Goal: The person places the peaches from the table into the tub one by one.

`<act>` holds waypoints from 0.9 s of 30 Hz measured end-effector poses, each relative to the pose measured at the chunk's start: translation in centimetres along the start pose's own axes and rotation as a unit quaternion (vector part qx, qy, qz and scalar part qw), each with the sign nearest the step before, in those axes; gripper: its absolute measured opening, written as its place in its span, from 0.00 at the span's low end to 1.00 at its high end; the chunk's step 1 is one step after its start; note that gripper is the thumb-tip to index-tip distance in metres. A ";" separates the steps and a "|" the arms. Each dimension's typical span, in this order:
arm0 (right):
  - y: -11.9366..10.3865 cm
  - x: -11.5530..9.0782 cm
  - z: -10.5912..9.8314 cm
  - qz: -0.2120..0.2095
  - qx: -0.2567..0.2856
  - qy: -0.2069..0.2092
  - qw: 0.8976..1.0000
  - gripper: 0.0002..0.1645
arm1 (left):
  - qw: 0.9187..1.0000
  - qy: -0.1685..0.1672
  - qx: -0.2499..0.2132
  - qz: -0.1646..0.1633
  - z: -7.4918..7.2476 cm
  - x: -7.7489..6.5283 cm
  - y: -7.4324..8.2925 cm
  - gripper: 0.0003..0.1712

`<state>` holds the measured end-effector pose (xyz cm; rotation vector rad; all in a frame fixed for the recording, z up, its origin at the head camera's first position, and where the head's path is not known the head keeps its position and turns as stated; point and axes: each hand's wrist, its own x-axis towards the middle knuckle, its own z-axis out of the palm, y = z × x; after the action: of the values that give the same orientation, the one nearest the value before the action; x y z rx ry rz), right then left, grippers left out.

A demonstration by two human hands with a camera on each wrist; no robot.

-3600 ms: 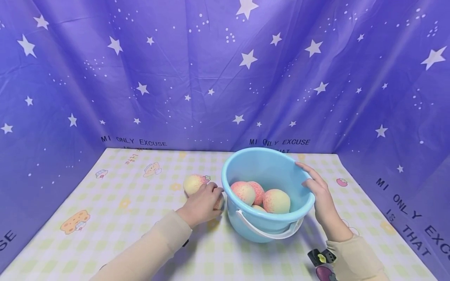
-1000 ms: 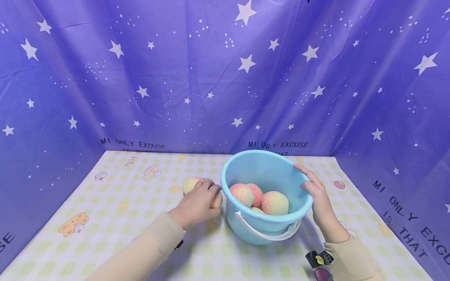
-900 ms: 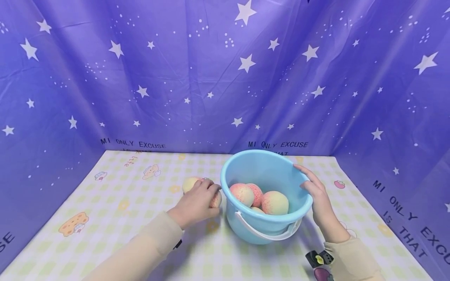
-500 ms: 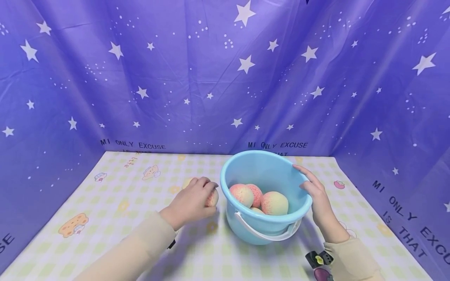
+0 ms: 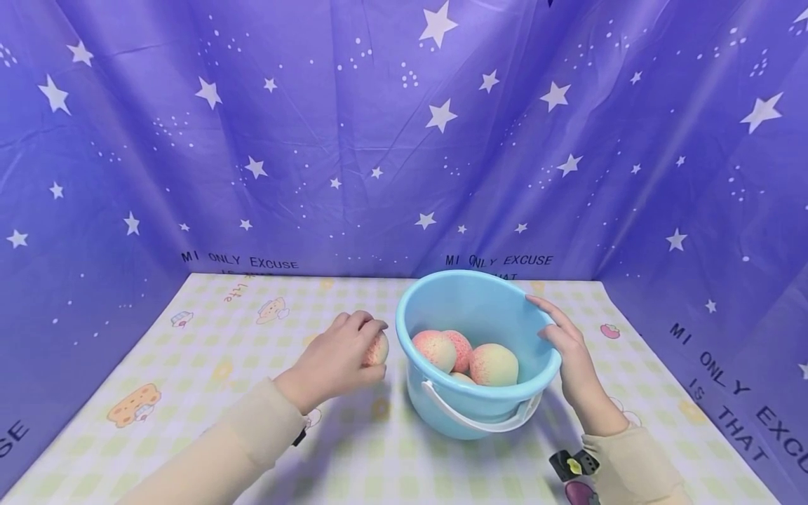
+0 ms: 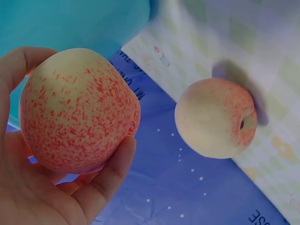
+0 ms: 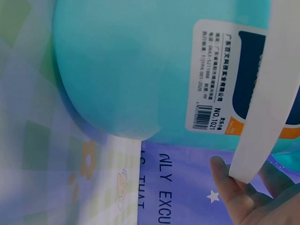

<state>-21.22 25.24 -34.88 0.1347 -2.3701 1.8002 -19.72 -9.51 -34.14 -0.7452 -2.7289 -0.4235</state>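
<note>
My left hand (image 5: 334, 359) curls its fingers and thumb round a peach (image 6: 79, 112), yellow with red speckles, a short way left of the bucket. A second peach (image 6: 213, 119) sits on the tablecloth in the left wrist view; the left hand hides it in the head view. My right hand (image 5: 571, 354) grips the right rim of the light blue bucket (image 5: 435, 407), which stands tilted toward me. Inside the bucket lie several peaches (image 5: 494, 365). Its white handle (image 5: 480, 419) hangs down the front.
A checked tablecloth (image 5: 208, 393) with small cartoon prints covers the table. Purple star-printed curtains (image 5: 315, 140) enclose the back and both sides. A dark wrist device (image 5: 571, 464) hangs below the right cuff. A printed label (image 7: 208, 77) is on the bucket's side.
My left hand has drawn back to the left, away from the bucket, with the peach in its fingers. It now covers the other peach in the head view. The right hand and bucket stay put.
</note>
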 end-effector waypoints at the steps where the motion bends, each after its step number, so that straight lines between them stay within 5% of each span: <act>1: 0.0 0.0 0.0 0.000 -0.001 0.000 1.000 0.38 | 1.000 0.002 0.001 0.002 -0.1 0.0 0.0 0.32; 27: 0.1 0.0 -0.1 -0.009 -0.003 -0.002 1.000 0.37 | 0.999 0.026 0.039 0.021 -3.1 0.5 0.6 0.30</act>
<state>-21.25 25.37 -34.99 0.1567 -2.3695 1.7860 -19.26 -9.82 -31.00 -0.7580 -2.6589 -0.3210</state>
